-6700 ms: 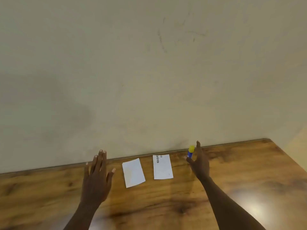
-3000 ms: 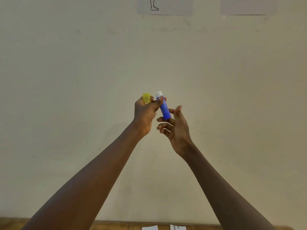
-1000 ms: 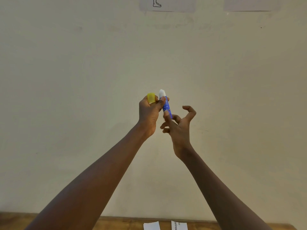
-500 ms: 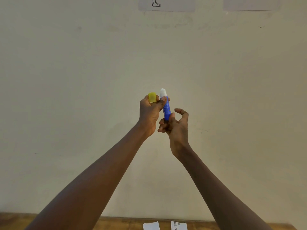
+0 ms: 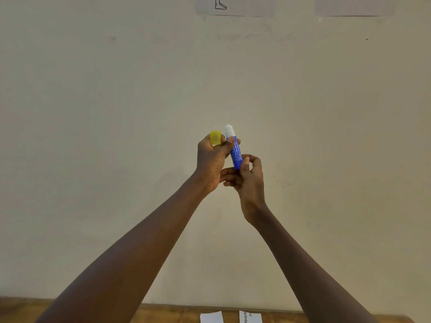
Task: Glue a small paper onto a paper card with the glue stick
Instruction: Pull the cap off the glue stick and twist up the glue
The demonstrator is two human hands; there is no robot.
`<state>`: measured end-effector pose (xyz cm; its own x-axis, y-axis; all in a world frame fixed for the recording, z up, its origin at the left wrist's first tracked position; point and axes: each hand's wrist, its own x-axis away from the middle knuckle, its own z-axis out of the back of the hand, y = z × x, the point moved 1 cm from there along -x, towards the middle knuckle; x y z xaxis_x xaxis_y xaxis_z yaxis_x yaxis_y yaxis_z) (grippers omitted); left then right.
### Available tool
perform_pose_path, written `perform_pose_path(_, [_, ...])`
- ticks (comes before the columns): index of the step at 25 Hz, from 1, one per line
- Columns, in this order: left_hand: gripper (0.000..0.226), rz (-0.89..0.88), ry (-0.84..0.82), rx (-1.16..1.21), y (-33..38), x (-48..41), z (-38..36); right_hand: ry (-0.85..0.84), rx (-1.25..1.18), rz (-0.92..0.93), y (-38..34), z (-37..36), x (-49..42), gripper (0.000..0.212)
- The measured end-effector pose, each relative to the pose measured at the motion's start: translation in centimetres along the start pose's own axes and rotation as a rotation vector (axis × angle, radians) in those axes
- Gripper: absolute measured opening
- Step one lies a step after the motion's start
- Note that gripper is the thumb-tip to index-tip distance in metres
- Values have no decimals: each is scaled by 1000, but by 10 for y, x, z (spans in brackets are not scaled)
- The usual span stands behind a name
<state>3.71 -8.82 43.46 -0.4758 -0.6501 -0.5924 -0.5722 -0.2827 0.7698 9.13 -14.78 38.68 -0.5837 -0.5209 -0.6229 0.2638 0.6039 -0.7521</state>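
I hold both hands raised in front of the wall. My left hand (image 5: 211, 163) pinches the upper part of the blue glue stick (image 5: 235, 152) and also holds its yellow cap (image 5: 215, 138) between the fingers. The white glue tip pokes out of the uncapped top. My right hand (image 5: 249, 180) grips the bottom end of the glue stick with thumb and fingers. Far below, at the frame's bottom edge, lie a plain white paper (image 5: 211, 317) and a white card with printed letters (image 5: 250, 317).
The wooden table (image 5: 168, 314) shows only as a strip along the bottom, against a cream wall (image 5: 116, 113). Two paper sheets hang at the top of the wall, one with a drawn foot (image 5: 235, 5).
Since the earliest frame, the glue stick was lifted from the table and uncapped. In the last second my right fingers closed around its base and more white glue shows at the top.
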Motion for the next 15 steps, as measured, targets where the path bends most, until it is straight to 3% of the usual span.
perform_pose_path(4, [21, -21, 30, 4, 3, -2, 2, 139, 273, 152, -3, 5, 1, 36])
perform_pose_path(8, [24, -27, 24, -6, 2, -1, 3, 71, 272, 152, -3, 5, 1, 16])
perform_pose_path(11, [21, -28, 25, -9, 0, 1, 3, 56, 185, 132, -3, 6, 1, 19])
perform_pose_path(13, [20, -32, 24, -27, 0, 2, 3, 71, 294, 193, -5, 5, 1, 32])
perform_pose_path(15, [20, -37, 18, -20, 0, 3, 3, 55, 354, 223, -7, 3, 1, 31])
